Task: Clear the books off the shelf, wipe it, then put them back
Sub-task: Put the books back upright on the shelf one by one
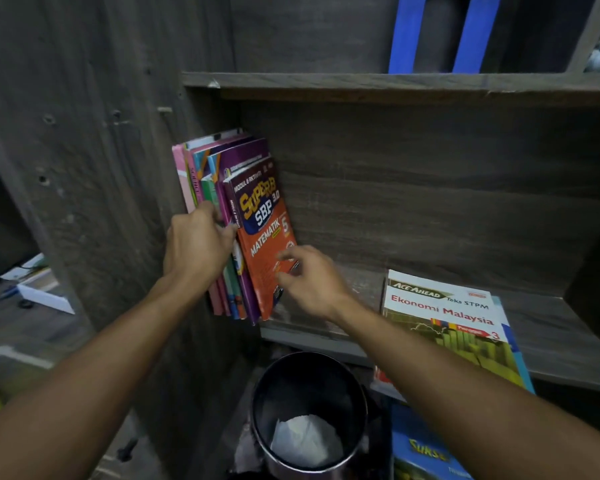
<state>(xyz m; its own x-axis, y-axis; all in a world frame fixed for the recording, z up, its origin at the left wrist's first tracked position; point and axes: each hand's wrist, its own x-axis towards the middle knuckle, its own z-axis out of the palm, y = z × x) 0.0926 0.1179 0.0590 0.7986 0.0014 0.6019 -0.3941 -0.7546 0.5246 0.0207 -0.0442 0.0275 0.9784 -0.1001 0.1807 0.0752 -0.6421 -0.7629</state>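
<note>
Far left, a counter (pixel 45 299) with loose papers, out of play. Next comes the shelf's left wall, with the upright books (pixel 201 174) packed against it: thin paperbacks, pink, teal and purple spines. The left hand (pixel 196 244) is on those spines, fingers curled in around them, gripping the pack. The outermost book is the orange Matematik workbook (pixel 267 237), leaning slightly right. The right hand (pixel 309 278) is at its lower cover, fingers loosely spread, tips touching or just off it (blurred), nothing held. The shelf (pixel 551 320) board is bare in the middle, then the Ekonomi Malaysia textbook (pixel 440 320) lies flat on another book, overhanging the front edge. Below are a metal bin (pixel 309 386) with a white wad inside and a blue book (pixel 426 452) lower right. Handling guess: glossy softcovers, light singly, floppy and slippery as a bundle, so they probably fan out if held by the spines alone. Better to squeeze the pack from both outer covers low down, or support it underneath. Clearing or restocking: cannot tell.
</note>
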